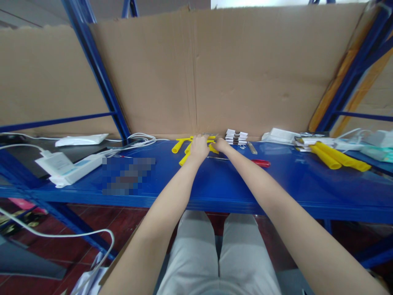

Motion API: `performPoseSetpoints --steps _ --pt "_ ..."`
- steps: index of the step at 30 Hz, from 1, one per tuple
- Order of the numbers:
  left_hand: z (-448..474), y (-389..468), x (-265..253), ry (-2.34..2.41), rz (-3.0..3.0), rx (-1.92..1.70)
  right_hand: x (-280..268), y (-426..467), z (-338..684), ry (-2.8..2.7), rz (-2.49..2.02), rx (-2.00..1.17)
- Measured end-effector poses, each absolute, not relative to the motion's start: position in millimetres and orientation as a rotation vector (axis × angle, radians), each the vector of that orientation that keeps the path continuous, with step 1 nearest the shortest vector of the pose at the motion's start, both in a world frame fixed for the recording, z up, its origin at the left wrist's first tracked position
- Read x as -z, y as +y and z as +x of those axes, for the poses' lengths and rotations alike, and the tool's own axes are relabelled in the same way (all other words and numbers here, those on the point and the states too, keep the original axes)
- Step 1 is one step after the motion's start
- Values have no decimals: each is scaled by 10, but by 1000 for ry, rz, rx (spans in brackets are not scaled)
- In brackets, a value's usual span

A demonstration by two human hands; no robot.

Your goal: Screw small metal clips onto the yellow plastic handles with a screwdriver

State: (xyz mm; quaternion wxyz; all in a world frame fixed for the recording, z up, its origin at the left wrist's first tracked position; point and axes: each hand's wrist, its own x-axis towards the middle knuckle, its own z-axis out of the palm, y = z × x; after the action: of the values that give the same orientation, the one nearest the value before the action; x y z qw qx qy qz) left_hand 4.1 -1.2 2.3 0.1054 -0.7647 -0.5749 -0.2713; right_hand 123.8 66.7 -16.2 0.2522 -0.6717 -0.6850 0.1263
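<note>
Both arms reach forward to the back of a blue shelf (pixel 211 180). My left hand (pixel 199 148) is curled over a group of yellow plastic parts; its fingertips are hidden behind it. Tube-ended yellow parts (pixel 177 146) stick out to its left. Close beside it, my right hand (pixel 221 144) is closed at a yellow plastic piece (pixel 213 148) lying between the two hands. A screwdriver with a red handle (pixel 260 163) lies under my right forearm, its thin shaft (pixel 217 158) pointing left.
Behind the hands stand a stack of white packets (pixel 236 137), small metal bits (pixel 242 147) and a flat metal strip (pixel 252 148). More yellow tubes (pixel 342 156) lie right. A power strip (pixel 75 171) with white cables is left. A cardboard wall (pixel 245 73) closes the back.
</note>
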Motion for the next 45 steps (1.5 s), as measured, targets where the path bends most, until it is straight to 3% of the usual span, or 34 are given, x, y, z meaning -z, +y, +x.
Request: performPoseSetpoints --steps 23,45 --pt "20 33 2 -1453 -2478 703 -101 324 1362 -1556 -1487 -776" --pt "49 53 46 -1529 -2485 571 -50 374 1389 -1544 -1528 -483"
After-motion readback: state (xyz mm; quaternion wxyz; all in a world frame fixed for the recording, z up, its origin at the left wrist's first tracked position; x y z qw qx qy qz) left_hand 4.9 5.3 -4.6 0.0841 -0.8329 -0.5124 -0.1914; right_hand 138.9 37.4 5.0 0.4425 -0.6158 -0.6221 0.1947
